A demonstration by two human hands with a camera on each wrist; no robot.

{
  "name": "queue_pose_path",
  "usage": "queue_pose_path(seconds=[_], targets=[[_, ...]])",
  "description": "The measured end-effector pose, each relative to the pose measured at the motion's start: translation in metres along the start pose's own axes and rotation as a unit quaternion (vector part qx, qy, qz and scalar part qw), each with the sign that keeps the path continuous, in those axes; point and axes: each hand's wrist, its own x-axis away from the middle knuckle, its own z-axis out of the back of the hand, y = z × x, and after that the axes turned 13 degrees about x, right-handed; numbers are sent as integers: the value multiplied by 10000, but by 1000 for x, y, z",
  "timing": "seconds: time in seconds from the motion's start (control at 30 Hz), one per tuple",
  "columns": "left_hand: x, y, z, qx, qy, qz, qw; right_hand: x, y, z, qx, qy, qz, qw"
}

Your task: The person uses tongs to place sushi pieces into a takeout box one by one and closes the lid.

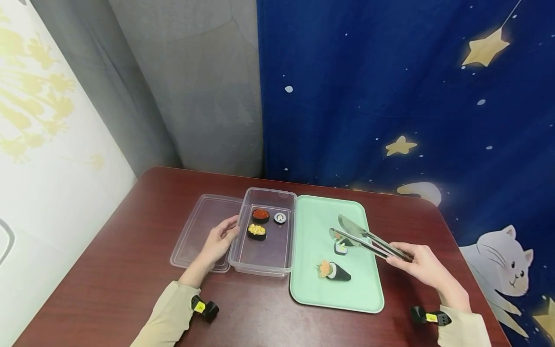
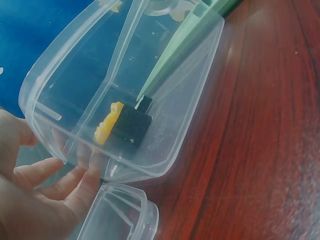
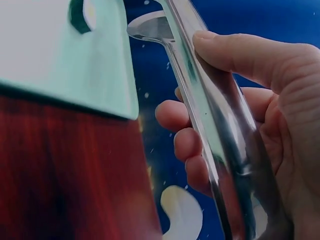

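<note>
My left hand (image 1: 220, 240) rests its loosely bent fingers against the left wall of a clear plastic container (image 1: 260, 268). Inside lie a red-roe sushi (image 1: 260, 215), a yellow-topped sushi (image 1: 257, 232) and a small round sushi roll (image 1: 279, 218). In my right hand (image 1: 422, 265) I grip metal tongs (image 3: 220, 120), thumb on one arm, fingers round the other. Their spread blades reach over the green tray (image 1: 329, 296) above a white-and-black sushi piece (image 1: 340, 249); other toppings there are partly hidden by the blades. Nearer me on the tray lies a cone-shaped hand roll (image 1: 336, 271).
A clear plastic lid (image 1: 204, 231) lies flat left of the container, partly under my left hand. The tray stands directly right of the container. All lie on a dark red wooden table (image 1: 256, 313). Behind hang a grey curtain (image 1: 208, 96) and a blue starry curtain (image 1: 347, 96).
</note>
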Motion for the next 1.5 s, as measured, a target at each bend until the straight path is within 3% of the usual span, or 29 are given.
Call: queue_pose_path(seconds=[0.4, 1.03, 1.5], targets=[[0, 1, -1, -26, 45, 62, 10000, 17, 19, -13, -337, -392, -291, 9982], [0, 2, -3, -28, 35, 94, 9999, 20, 21, -17, 257, -22, -66, 9996], [2, 3, -2, -44, 19, 97, 9999, 12, 15, -14, -77, 233, 189, 9995]])
